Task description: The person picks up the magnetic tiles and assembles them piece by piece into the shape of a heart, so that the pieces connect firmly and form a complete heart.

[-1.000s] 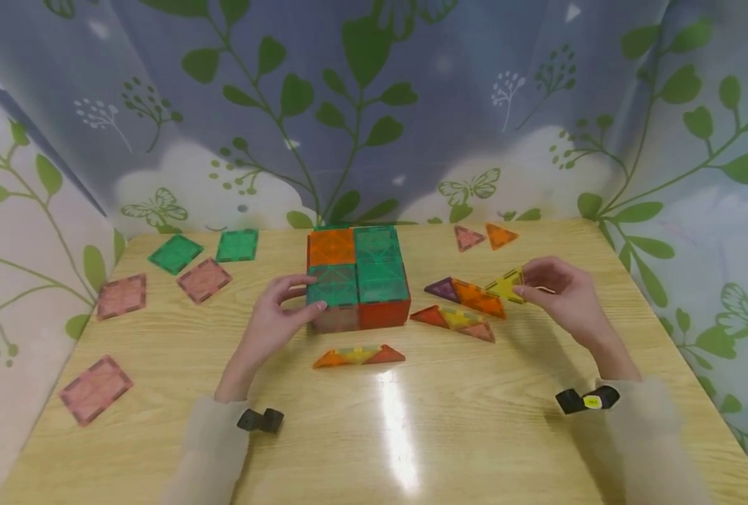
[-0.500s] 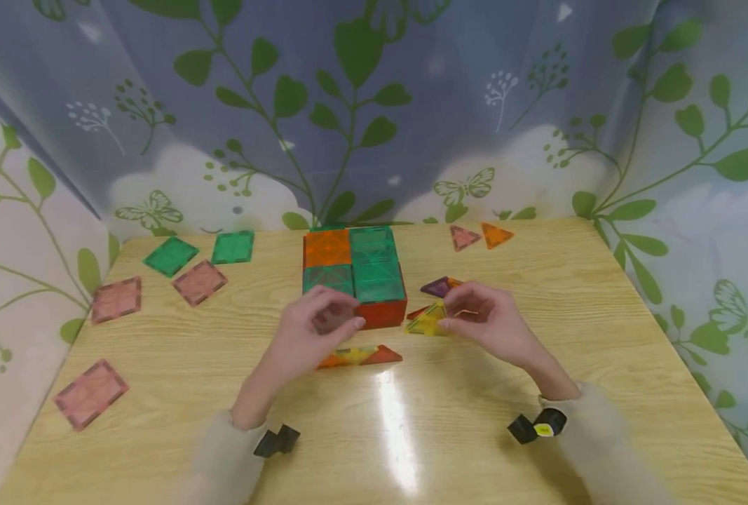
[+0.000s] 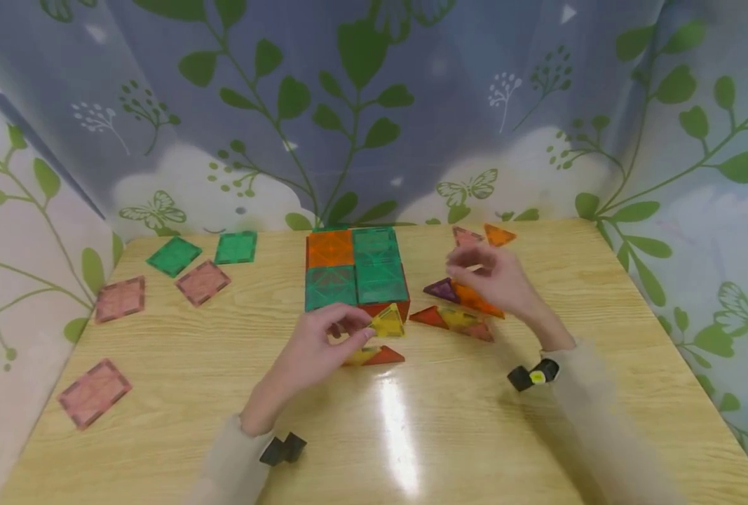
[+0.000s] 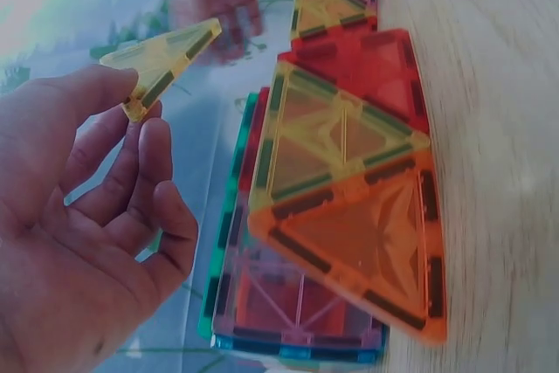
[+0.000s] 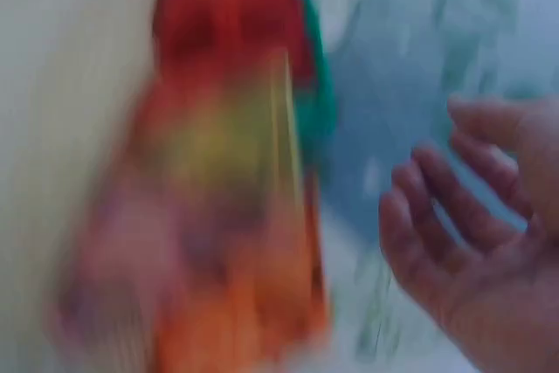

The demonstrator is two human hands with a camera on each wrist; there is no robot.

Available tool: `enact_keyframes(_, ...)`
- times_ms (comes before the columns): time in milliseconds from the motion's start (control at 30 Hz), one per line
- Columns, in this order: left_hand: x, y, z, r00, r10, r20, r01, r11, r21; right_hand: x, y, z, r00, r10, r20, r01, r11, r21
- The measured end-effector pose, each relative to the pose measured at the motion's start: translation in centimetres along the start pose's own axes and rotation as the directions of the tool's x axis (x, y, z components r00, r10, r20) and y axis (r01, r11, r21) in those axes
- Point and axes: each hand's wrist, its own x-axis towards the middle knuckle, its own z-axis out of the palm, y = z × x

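The box (image 3: 380,280) and the triangle rows (image 3: 458,320) look made; the left hand (image 3: 318,344) pinches one yellow triangle (image 3: 389,322) near the box, not joined yet; the right hand (image 3: 498,282) is loose and empty, and flat squares (image 3: 202,283) lie unused on the worktop (image 3: 474,435)

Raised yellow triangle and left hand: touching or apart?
Touching. The left wrist view plainly shows the left hand pinching one end of the raised yellow triangle.

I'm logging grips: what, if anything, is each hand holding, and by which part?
The left hand pinches a yellow triangle tile by the edge nearest that hand; the right hand holds nothing.
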Motion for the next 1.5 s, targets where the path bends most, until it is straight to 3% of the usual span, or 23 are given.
enact_keyframes(133, -0.1, -0.4, -0.4, 1.000, -0.024, -0.019, 0.023, 1.000, -0.021, 2.9, 5.6, -4.3, 0.980, 0.158, -0.123, -0.183, 0.957, -0.227)
enact_keyframes(267, -0.3, -0.6, -0.7, 0.999, -0.039, -0.026, 0.037, 0.998, -0.044, 4.5, 9.8, -6.7, 0.937, 0.336, -0.095, -0.349, 0.899, -0.266)
enact_keyframes(367, -0.4, -0.6, -0.8, 0.999, -0.038, -0.032, 0.036, 0.998, -0.059, 5.3, 11.6, -7.3, 0.917, 0.394, -0.065, -0.393, 0.863, -0.318)
enact_keyframes(567, -0.3, -0.8, -0.9, 0.999, -0.028, -0.038, 0.025, 0.998, -0.061, 5.7, 12.2, -7.6, 0.914, 0.399, -0.067, -0.389, 0.822, -0.415)
enact_keyframes(667, -0.2, -0.8, -1.0, 0.999, -0.032, -0.039, 0.030, 0.998, -0.053, 5.0, 11.8, -8.2, 0.895, 0.437, -0.084, -0.435, 0.819, -0.374)
enact_keyframes(800, 0.0, -0.8, -1.2, 0.998, -0.035, -0.044, 0.033, 0.998, -0.050, 3.4, 11.0, -8.8, 0.879, 0.458, -0.134, -0.473, 0.873, -0.117)
enact_keyframes(867, 0.0, -0.8, -1.3, 0.998, -0.035, -0.044, 0.033, 0.998, -0.057, 2.6, 10.0, -8.7, 0.885, 0.439, -0.157, -0.432, 0.899, 0.080)
enact_keyframes(933, 0.1, -0.8, -1.4, 0.998, -0.037, -0.042, 0.034, 0.997, -0.066, 2.0, 8.2, -8.2, 0.898, 0.411, -0.155, -0.363, 0.894, 0.264)
enact_keyframes(1000, 0.2, -0.8, -1.4, 0.998, -0.042, -0.041, 0.039, 0.996, -0.075, 1.3, 6.0, -7.2, 0.929, 0.344, -0.140, -0.272, 0.887, 0.374)
enact_keyframes(1100, 0.2, -0.8, -1.5, 0.998, -0.046, -0.045, 0.043, 0.996, -0.080, 0.1, 2.9, -4.9, 0.972, 0.218, -0.084, -0.170, 0.905, 0.390)
enact_keyframes(1200, 0.2, -0.7, -1.5, 0.998, -0.053, -0.044, 0.049, 0.994, -0.093, -1.2, 0.4, -2.4, 0.993, 0.120, -0.008, -0.110, 0.931, 0.349)
enact_keyframes(1367, 0.2, -0.6, -1.4, 0.998, -0.054, -0.031, 0.050, 0.992, -0.115, -2.8, -2.6, 1.2, 0.995, 0.057, 0.084, -0.078, 0.955, 0.286)
enact_keyframes(1500, 0.2, -0.5, -1.3, 0.999, -0.043, -0.028, 0.039, 0.992, -0.118, -3.4, -3.8, 2.9, 0.989, 0.025, 0.144, -0.067, 0.955, 0.288)
